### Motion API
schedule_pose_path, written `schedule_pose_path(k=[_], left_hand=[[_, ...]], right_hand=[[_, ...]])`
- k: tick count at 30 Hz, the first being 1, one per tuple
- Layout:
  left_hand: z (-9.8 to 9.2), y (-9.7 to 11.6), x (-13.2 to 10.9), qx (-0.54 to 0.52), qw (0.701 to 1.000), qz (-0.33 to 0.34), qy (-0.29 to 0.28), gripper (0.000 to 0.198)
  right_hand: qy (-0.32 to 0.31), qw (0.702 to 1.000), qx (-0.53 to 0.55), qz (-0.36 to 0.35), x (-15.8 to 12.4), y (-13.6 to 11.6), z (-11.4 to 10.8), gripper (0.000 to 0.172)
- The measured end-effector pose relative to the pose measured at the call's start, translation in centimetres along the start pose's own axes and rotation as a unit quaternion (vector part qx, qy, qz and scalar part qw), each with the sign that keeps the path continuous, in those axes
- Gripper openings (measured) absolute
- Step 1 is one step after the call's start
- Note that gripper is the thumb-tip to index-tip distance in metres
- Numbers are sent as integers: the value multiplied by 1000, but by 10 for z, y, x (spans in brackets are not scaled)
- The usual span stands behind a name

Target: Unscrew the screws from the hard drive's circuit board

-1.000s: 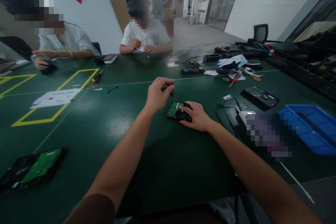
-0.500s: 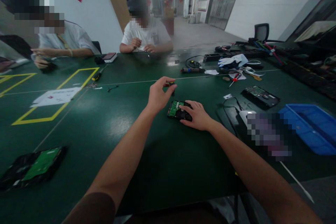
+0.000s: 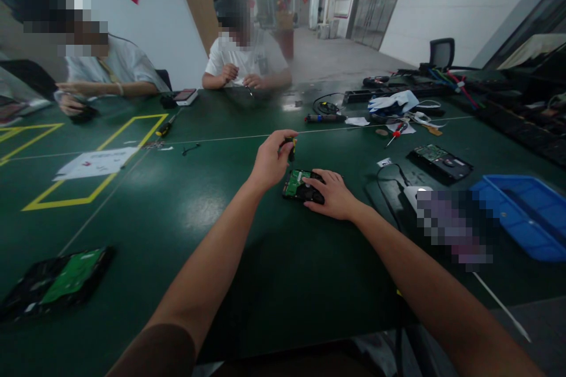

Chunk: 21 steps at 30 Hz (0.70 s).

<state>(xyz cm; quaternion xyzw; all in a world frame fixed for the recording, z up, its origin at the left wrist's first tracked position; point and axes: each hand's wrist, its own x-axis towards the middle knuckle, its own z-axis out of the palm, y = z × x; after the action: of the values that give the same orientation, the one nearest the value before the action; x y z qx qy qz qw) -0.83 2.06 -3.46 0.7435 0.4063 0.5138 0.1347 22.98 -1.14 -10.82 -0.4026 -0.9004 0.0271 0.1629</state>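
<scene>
My left hand (image 3: 270, 160) grips a short black-and-yellow screwdriver (image 3: 291, 149) by its handle. The tool points down at the far edge of a hard drive (image 3: 293, 184), whose green circuit board faces up; whether its tip touches the drive I cannot tell. Lying over the right part of that drive, my right hand (image 3: 335, 195) holds it against the table, thumb at the near side and fingers across the top. The hand covers the drive's right end.
Another hard drive (image 3: 57, 283) lies near left, a third (image 3: 440, 163) to the right by a blue bin (image 3: 526, 215). A red screwdriver (image 3: 397, 134), gloves (image 3: 392, 102) and cables lie farther back. Two people sit across the green table (image 3: 309, 283).
The screwdriver has turned in my left fingers, showing more yellow on its handle. My right hand and the hard drive have stayed in place.
</scene>
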Motion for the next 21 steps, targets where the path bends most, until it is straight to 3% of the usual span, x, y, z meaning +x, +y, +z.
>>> schedule_pose_path(k=[7, 21], left_hand=[[-6, 11, 2, 78, 996, 35, 19, 34], [-2, 5, 0, 41, 999, -4, 19, 26]], right_hand=[[-5, 1000, 2, 1, 1, 1, 1, 72], [-7, 1000, 9, 2, 0, 0, 0, 72]])
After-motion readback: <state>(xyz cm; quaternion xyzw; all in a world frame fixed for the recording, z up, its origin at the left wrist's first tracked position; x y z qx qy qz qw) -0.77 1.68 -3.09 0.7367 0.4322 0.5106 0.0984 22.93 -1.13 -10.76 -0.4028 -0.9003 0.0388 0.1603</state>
